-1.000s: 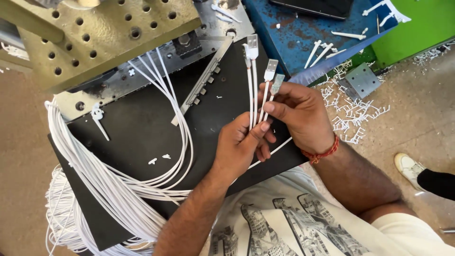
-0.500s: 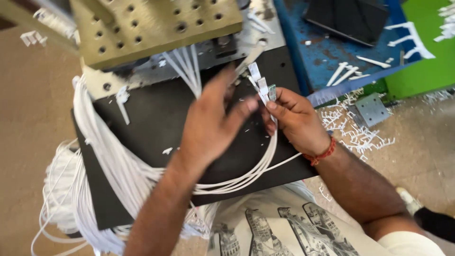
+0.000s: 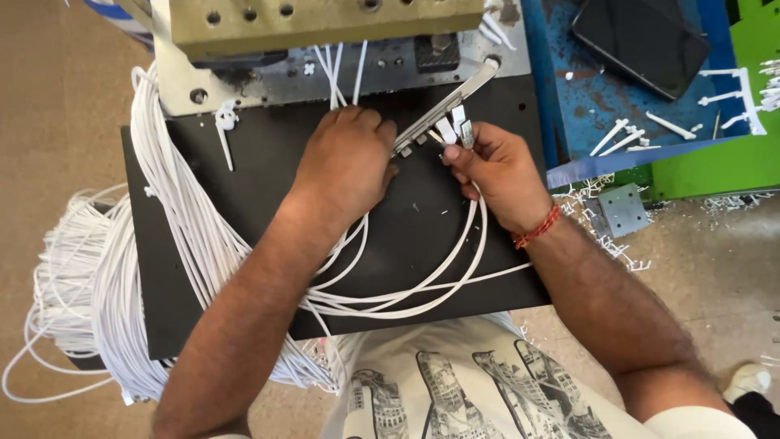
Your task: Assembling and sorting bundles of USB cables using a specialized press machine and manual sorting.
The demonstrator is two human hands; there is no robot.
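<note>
My right hand (image 3: pixel 497 172) pinches the plug ends (image 3: pixel 455 130) of several white cables beside a slanted metal bar (image 3: pixel 445 106) on a black plate (image 3: pixel 244 244). Their cords (image 3: pixel 422 297) loop down across the plate. My left hand (image 3: pixel 345 162) lies palm down on the plate, its fingertips at the lower end of the bar, over other white cables. What is under that palm is hidden.
A thick bundle of white cables (image 3: pixel 106 276) hangs over the plate's left edge. An olive perforated block (image 3: pixel 325 20) tops the machine at the back. To the right a blue bench (image 3: pixel 593 106) carries a dark phone (image 3: pixel 642 41) and white plastic bits; a green surface (image 3: pixel 731 154) lies beyond.
Both hands have moved up the plate to the metal bar. The right hand has brought the cable plugs beside the bar; the left hand has flattened at the bar's lower end.
</note>
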